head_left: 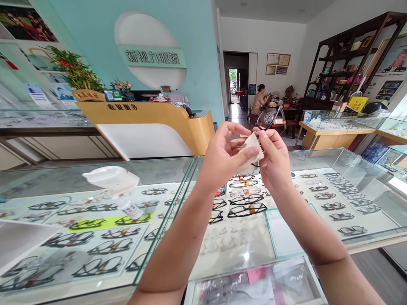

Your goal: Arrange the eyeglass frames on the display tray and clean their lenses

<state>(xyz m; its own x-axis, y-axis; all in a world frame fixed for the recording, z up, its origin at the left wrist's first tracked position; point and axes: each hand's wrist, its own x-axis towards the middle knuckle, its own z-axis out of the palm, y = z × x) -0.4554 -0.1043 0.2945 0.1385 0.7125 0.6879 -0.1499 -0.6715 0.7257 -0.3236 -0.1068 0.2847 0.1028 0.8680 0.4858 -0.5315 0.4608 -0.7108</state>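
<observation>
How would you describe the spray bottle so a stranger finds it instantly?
Start at the glass display counter filled with rows of spectacle frames. On its top, left of both hands, lies a small white spray bottle. Unlike the dark frames beneath the glass, it rests above it, on its side.

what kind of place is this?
Almost surely an optician's shop: glass display counters filled with rows of spectacle frames, a cashier desk behind, and both hands wiping glasses with a cloth.
</observation>
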